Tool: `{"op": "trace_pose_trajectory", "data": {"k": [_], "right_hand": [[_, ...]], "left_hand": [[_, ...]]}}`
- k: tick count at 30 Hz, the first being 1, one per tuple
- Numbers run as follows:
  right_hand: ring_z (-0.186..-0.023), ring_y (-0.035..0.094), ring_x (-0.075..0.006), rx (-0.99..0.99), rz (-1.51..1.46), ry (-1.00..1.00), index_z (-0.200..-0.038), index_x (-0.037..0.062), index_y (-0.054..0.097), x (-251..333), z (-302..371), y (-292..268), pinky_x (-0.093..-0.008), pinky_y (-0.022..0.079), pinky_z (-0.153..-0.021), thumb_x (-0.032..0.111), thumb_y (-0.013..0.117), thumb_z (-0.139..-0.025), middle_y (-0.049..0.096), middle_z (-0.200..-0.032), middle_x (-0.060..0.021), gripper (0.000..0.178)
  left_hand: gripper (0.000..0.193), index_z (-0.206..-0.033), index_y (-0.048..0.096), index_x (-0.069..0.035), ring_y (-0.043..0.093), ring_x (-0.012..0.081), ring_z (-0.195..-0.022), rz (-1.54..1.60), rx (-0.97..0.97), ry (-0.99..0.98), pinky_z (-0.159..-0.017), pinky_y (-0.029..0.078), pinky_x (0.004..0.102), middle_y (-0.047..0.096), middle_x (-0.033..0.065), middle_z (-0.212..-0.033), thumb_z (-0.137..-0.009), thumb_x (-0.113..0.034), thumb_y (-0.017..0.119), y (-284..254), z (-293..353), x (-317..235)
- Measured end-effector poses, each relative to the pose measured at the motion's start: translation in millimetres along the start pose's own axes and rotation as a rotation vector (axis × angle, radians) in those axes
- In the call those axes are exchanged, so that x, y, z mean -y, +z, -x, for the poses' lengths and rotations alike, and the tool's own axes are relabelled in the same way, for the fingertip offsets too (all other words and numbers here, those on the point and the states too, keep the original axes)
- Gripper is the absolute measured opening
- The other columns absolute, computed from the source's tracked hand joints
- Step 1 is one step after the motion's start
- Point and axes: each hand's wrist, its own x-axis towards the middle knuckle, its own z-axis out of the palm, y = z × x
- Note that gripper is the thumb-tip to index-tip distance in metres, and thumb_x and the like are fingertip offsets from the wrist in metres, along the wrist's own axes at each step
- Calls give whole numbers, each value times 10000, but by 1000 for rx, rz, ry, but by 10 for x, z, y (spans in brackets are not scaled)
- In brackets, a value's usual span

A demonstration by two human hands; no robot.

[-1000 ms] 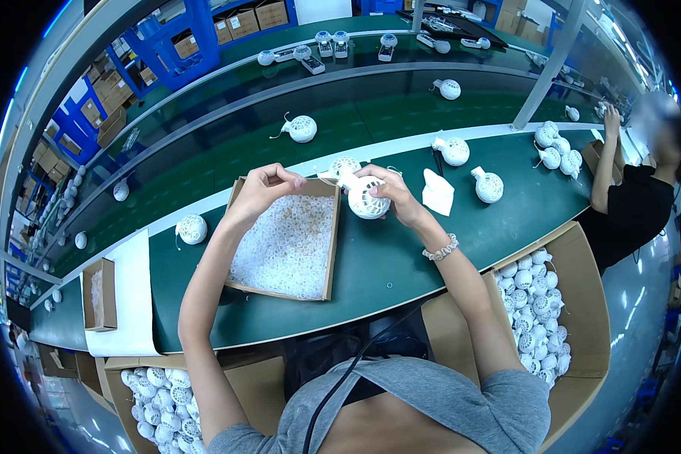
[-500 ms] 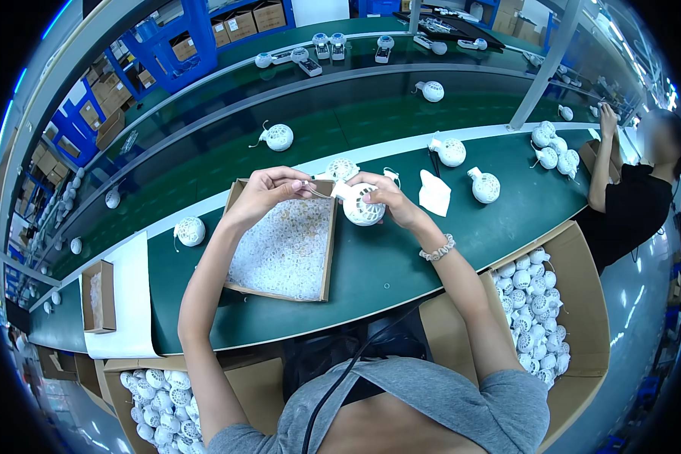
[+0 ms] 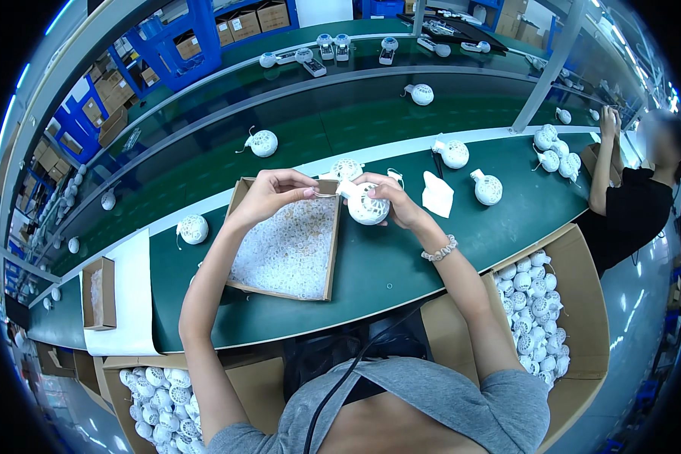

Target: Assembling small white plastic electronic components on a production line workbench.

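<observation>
In my right hand is a white ball with a latticed shell, its short neck turned to the left. My left hand pinches the thin pale cord that comes out of that neck. Both hands are above the far right corner of a shallow cardboard tray, which is filled with small clear rings. Just beyond the held ball lies another latticed ball. My fingertips partly cover the cord's end.
Several more balls sit on the green bench, with a white paper piece at right. A conveyor belt carries balls beyond. Ball-filled cartons stand at lower right and lower left. At far right, a co-worker raises both hands.
Balls on the conveyor have shifted left. My left hand has moved slightly right, nearer the held ball's neck, still pinching the cord. The right hand keeps its hold.
</observation>
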Motion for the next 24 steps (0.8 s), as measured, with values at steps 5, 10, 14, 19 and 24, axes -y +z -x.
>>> {"op": "trace_pose_trajectory", "data": {"k": [5,10,14,19,24], "right_hand": [[-607,584,-162,-17,-146,44,-1131,20,517,-2,0,-30,-175,334,-319,281,458,-782,626,-945,-152,441],[-662,626,-196,-63,-228,29,-1150,25,496,6,-4,3,-175,345,-325,297,446,-789,633,-992,-161,455],[-690,641,-212,-100,-206,12,-1147,23,495,-12,-13,25,-172,348,-329,301,439,-798,634,-995,-153,449],[-709,649,-217,-155,-176,0,-1137,21,497,-17,-20,33,-165,349,-334,302,431,-808,635,-993,-143,438],[-700,648,-209,-203,-195,-11,-1123,21,502,-28,-22,47,-162,352,-336,303,429,-813,634,-986,-142,425]], "left_hand": [[144,-905,701,-35,658,151,-741,37,-41,3,-716,551,239,681,91,-834,-802,-135,716,108,-60,-67],[154,-915,705,-23,624,115,-676,4,-161,140,-641,520,212,681,84,-810,-790,-111,722,266,-180,-63],[148,-908,707,-23,615,111,-662,-54,-202,232,-620,514,207,682,80,-807,-784,-103,725,375,-236,-22],[139,-889,712,-21,612,117,-662,-166,-277,290,-614,505,210,684,70,-799,-765,-82,730,523,-233,-83],[133,-870,720,-27,614,119,-665,-205,-325,263,-606,504,212,688,67,-799,-746,-68,741,554,-246,-117]]}}
